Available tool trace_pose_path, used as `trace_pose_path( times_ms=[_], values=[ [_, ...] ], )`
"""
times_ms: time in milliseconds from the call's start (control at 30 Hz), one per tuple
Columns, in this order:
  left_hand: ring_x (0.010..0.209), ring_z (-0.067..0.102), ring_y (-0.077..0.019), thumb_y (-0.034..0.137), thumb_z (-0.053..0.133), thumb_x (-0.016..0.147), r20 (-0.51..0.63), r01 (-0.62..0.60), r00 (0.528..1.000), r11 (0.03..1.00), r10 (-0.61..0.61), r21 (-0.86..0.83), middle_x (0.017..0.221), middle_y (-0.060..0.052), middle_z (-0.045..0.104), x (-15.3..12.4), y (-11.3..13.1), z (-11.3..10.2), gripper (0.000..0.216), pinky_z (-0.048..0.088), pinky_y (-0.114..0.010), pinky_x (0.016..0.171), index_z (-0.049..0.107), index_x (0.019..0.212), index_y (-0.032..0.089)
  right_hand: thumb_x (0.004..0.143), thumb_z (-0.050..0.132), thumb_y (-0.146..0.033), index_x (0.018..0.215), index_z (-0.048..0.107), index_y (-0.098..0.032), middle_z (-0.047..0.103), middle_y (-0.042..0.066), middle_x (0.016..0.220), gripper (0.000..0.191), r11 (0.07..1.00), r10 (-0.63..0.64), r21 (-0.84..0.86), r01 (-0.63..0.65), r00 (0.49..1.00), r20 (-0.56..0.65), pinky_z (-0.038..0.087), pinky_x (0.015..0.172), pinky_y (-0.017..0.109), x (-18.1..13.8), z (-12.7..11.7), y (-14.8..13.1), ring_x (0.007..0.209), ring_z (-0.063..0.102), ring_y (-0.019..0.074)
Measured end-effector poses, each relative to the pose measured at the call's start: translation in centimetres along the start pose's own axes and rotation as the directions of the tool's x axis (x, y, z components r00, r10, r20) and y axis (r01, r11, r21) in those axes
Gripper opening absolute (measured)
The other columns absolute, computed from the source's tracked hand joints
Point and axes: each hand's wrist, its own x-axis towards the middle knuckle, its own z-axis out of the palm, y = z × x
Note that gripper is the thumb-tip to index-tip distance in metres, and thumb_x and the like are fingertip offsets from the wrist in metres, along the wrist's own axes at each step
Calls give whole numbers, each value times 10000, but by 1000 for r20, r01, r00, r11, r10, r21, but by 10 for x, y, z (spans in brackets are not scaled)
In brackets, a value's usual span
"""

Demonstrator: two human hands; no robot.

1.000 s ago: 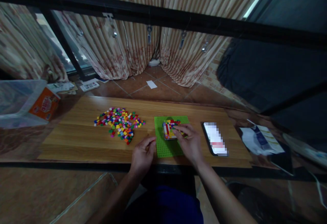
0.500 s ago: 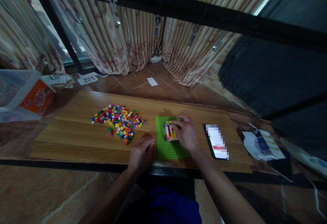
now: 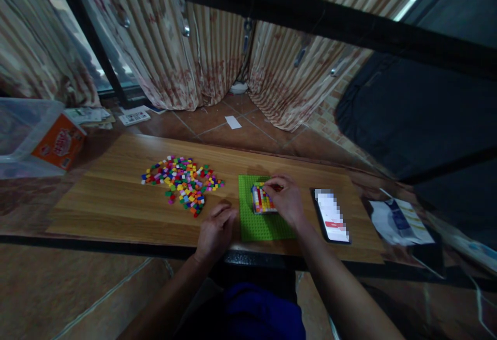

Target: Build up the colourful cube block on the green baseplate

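Red, yellow and white plastic bricks, packed into a low, boxy block (image 3: 262, 203), directly below the pinch of the bare right hand (image 3: 288, 200) and spreading from its fingertips toward the body and slightly leftward. Long axis impossible to judge, with the right end covered by that same hand; one red stripe, though, running far to near, just left of the fingertips. Right hand plainly the nearer – placed over the block, with the bare left hand (image 3: 216, 230) apart from it, leftward of the grip and closer to the body.

Under the block, a flat, bright-green, studded plastic baseplate (image 3: 266, 230), bare to the left of the grip and on the near side.

Right hand palm down, forearm extended from the near right, thumb and forefinger drawn together toward the block's far portion, remaining fingers curled. Any small brick between the tips too tiny to make out; contact with the block likewise not confirmable. Left hand loosely curled on a light-brown wooden table top (image 3: 112, 200), just beside the baseplate's left edge – contents, if any, hidden.

Well left of the right grip, a loose scatter of multicoloured, cube-like plastic bricks (image 3: 190, 182). To its right, a black-edged phone (image 3: 331, 216) with a lit, pixelated screen.
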Motion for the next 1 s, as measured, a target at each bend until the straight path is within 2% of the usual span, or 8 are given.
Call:
trace_pose_path(
  times_ms=[300, 533, 833, 1000],
  values=[
    [943, 680, -153, 226, 513, 939, -39, -36, 999, 999, 37, 17, 983, -54, 698, -2, -3, 1, 205, 566, -256, 842, 717, 958, 216, 738, 630, -293, 767, 731, -226, 704, 57, 969, 124, 993, 96, 77, -94, 995, -17, 471, 916, 383, 3, 1, 1, 952, 633, 218],
    [945, 688, -151, 216, 521, 935, -37, -51, 998, 999, 51, 12, 990, -54, 712, -1, -4, 2, 201, 564, -249, 844, 721, 959, 217, 730, 625, -304, 745, 737, -223, 726, 43, 898, 139, 977, 146, 155, -149, 989, 29, 492, 855, 368, 3, 7, 7, 886, 650, 214],
    [969, 686, -167, 234, 548, 923, -27, 30, 999, 996, -32, -85, 966, -43, 731, -1, -2, -1, 182, 557, -281, 871, 726, 958, 231, 689, 640, -322, 702, 739, -222, 743, 45, 834, 141, 937, 215, 268, -223, 975, 59, 502, 805, 361, 6, 9, 8, 818, 660, 212],
    [927, 684, -156, 228, 554, 920, -33, 96, 994, 983, -102, -157, 952, -35, 732, 13, 5, -1, 185, 559, -281, 846, 730, 977, 234, 660, 667, -356, 720, 749, -212, 738, 46, 846, 177, 899, 272, 333, -286, 958, 88, 505, 747, 344, 6, 12, 12, 763, 655, 199]
  ],
)
